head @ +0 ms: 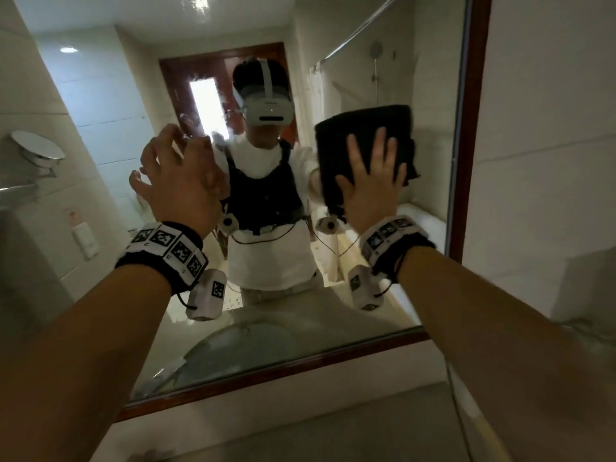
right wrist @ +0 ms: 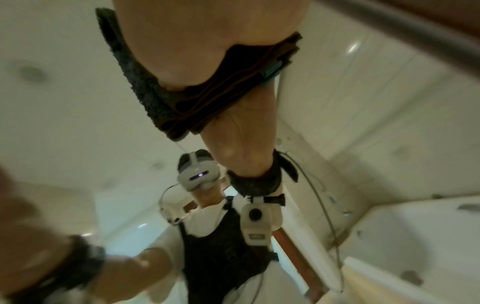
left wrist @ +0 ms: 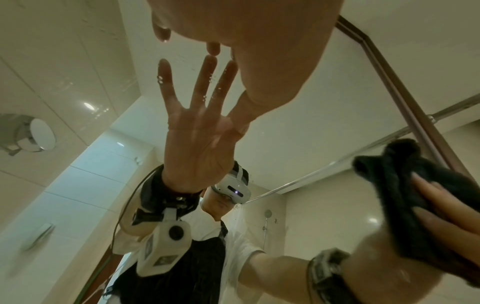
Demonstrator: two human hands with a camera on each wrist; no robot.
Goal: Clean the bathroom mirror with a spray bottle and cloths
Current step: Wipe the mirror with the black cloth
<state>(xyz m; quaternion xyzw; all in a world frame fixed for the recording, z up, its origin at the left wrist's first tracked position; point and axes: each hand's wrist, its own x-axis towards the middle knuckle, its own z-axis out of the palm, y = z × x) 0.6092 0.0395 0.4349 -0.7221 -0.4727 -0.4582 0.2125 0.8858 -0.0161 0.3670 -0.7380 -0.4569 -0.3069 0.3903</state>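
I see the folded black cloth (head: 365,145) flat against the mirror (head: 430,61) near its right edge, my right hand (head: 371,181) pressing it with straight, spread fingers. My left hand (head: 180,175) is raised near the glass further left, fingers spread, holding nothing.
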